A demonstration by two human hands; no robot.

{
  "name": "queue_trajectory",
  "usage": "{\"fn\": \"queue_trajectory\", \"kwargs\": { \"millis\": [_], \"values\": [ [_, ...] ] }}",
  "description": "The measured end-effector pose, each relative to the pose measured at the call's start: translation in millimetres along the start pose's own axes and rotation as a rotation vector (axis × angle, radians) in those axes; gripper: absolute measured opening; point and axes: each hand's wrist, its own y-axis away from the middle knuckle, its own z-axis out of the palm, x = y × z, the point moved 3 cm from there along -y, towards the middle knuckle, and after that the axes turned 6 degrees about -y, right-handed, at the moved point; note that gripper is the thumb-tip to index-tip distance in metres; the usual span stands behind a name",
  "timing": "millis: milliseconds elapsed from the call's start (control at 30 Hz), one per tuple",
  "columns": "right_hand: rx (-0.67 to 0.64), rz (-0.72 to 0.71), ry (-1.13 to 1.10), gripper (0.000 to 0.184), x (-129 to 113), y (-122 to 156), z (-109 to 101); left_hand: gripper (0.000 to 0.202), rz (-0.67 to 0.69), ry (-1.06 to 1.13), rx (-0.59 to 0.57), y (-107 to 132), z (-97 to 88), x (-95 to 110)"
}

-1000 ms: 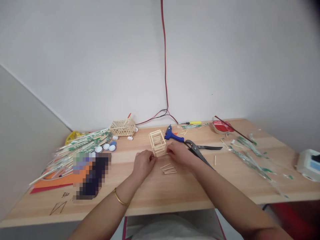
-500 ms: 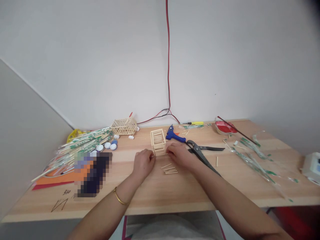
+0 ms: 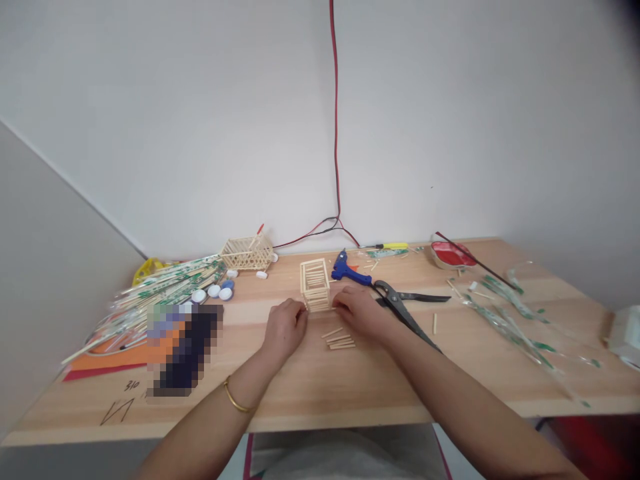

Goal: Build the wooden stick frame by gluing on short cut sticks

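Note:
A small open frame of thin wooden sticks [image 3: 315,283] stands upright on the wooden table [image 3: 320,380]. My left hand [image 3: 285,327] pinches its lower left corner with curled fingers. My right hand [image 3: 361,310] does the same at its lower right corner. A few short cut sticks [image 3: 339,339] lie on the table between my hands, just in front of the frame.
A blue glue gun [image 3: 347,269] and black scissors [image 3: 400,303] lie right of the frame. A finished stick basket [image 3: 247,253], white caps and a heap of wrapped chopsticks [image 3: 165,287] sit at left. A red dish [image 3: 450,255] and empty wrappers [image 3: 510,313] are at right.
Both hands stay at the base of the stick frame. The view has shifted slightly; nothing else has moved.

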Motion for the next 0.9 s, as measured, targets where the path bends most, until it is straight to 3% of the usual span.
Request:
{"fn": "queue_trajectory", "kwargs": {
  "millis": [900],
  "values": [
    [0.045,-0.072,-0.033,0.009,-6.2,-0.1,-0.7,0.012,-0.067,0.060,-0.001,-2.3,0.5,-4.7]
  ]
}}
